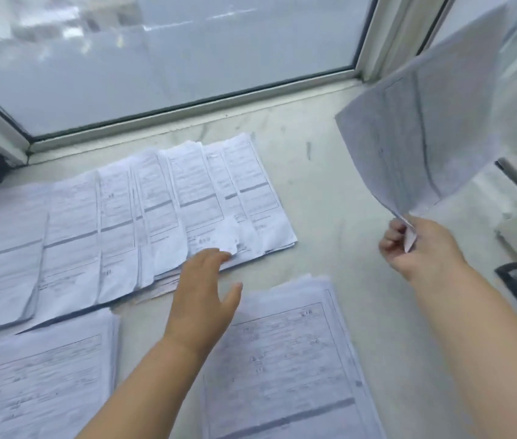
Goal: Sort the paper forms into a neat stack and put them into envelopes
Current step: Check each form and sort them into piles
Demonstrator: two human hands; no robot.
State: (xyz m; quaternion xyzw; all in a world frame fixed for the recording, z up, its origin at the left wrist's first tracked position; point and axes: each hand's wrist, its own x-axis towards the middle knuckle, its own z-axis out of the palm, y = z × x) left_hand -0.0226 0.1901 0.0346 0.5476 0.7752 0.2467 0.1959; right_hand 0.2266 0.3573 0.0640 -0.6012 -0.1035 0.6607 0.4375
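2 neat stacks of forms lie nearest: the left stack [38,384] and the right stack [285,369]. Between them the left hand [201,293] reaches out, fingers straight, touching the fanned forms [143,217] farther back. Far right, the right hand [415,245] pinches a lifted sheet [422,122].

Printed forms [187,198] of thin white matt paper, slightly creased, are fanned over a pale, stone-like surface [330,198] marked with faint scuffs. A single limp paper sheet [425,122] is seen raised. Glossy glass [171,58] is framed by smooth white window profiles [374,36].
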